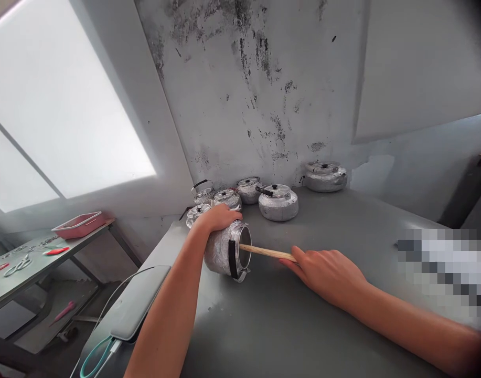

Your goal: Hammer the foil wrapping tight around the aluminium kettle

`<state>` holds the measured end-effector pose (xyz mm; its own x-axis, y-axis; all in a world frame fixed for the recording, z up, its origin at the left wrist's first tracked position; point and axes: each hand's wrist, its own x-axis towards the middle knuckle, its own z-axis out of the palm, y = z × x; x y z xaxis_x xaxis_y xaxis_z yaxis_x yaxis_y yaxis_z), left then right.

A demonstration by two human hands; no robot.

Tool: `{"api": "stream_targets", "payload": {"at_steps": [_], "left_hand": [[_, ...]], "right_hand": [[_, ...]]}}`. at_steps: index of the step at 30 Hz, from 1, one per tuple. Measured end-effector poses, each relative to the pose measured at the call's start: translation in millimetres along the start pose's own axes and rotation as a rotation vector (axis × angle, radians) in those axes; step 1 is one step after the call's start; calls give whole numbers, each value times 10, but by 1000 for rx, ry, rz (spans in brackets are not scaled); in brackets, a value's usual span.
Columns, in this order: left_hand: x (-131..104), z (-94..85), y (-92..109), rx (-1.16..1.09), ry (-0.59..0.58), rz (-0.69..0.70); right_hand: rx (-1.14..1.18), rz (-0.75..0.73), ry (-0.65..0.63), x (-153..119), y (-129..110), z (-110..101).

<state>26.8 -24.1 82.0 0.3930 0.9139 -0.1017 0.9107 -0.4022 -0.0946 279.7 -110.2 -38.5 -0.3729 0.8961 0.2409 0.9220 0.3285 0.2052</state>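
A silvery metal kettle [217, 251] lies tipped on its side on the grey table, its round mouth facing right and its black-gripped handle hanging across the front. My left hand [222, 214] holds it from above, fingers curved over its upper side. My right hand [329, 273] is closed around a light wooden stick [267, 253]. The stick's far end goes into the kettle's mouth, so its tip is hidden. Behind my left hand, a kettle lid or small kettle [196, 211] is partly covered.
Several lidded metal kettles stand along the wall, among them one with a black handle [278, 205] and one farther right [327, 177]. A grey power bank [140, 302] with cables lies at the table's left edge. A side table holds a pink basket [78, 226] and scissors [19, 266].
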Motion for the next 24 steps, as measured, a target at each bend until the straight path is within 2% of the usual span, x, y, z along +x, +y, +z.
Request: {"api": "stream_targets", "payload": {"at_steps": [5, 9, 20, 24], "left_hand": [[7, 3, -11, 55, -15, 43], [0, 6, -12, 48, -25, 32], [44, 35, -48, 74, -19, 38], [2, 30, -52, -43, -5, -48]], "right_hand": [[27, 18, -1, -21, 20, -1], [41, 63, -26, -10, 41, -5], [127, 71, -24, -57, -15, 11], [141, 72, -88, -86, -80, 14]]}}
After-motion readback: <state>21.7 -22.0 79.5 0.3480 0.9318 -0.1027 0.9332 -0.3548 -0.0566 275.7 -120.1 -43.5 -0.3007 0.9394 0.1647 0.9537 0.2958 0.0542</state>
